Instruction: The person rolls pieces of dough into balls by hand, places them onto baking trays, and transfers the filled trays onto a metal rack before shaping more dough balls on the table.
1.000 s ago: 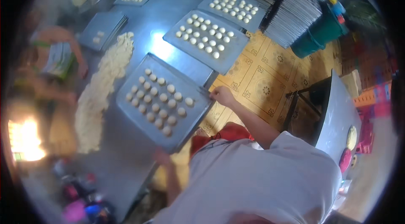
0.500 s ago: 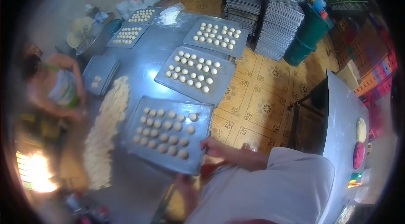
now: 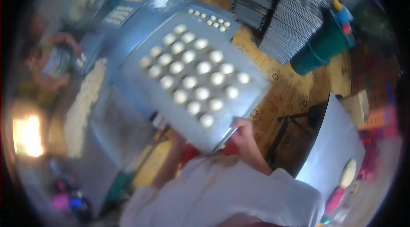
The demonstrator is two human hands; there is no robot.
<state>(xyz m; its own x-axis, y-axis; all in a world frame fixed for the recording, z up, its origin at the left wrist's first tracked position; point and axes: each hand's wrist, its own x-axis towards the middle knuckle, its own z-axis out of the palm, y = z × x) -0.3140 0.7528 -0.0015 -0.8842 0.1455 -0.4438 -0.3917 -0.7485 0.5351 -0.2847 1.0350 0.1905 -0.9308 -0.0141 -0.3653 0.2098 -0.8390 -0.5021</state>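
Note:
A metal tray (image 3: 252, 86) carrying rows of pale dough balls (image 3: 188, 56) is lifted in front of me, tilted and blurred. My right hand (image 3: 242, 129) grips its near right edge. My left hand (image 3: 177, 137) is at the near left edge, its fingers mostly hidden beneath the tray. Under and behind it lies the steel table (image 3: 136, 35), with another tray of dough balls (image 3: 213, 22) at the back.
A long dough strip (image 3: 83, 107) and a co-worker (image 3: 49, 60) are at the left, beside a very bright glow (image 3: 27, 135). Tray stacks (image 3: 292, 17), a green bin (image 3: 316, 47) and a second steel table (image 3: 318, 137) with yellow and pink lumps (image 3: 348, 171) stand at the right.
The tray nearest me has risen off the table and moved up and right, now hiding part of the trays behind it. The co-worker's arms have shifted.

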